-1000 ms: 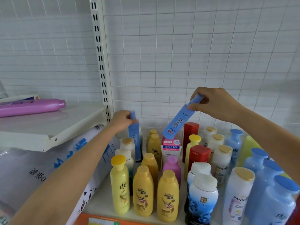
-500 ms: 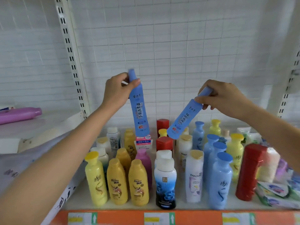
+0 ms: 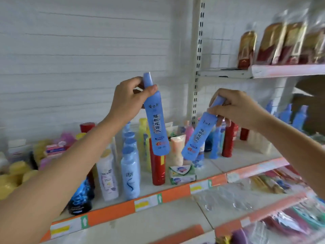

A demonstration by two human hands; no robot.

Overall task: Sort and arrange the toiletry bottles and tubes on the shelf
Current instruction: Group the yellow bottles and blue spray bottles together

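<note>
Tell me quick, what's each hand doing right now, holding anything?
Left hand: grips the neck of a blue bottle, held up nearly upright.
Right hand: pinches the top of a second blue bottle, hanging tilted above the shelf.

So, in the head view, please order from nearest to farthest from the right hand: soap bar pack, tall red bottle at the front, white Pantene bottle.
From the right hand:
1. Soap bar pack, below it.
2. Tall red bottle, farther left.
3. White Pantene bottle, farthest left.

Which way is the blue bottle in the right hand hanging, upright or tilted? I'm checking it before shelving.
Tilted. The right hand pinches the blue bottle near its cap, base swung down-left.
</note>
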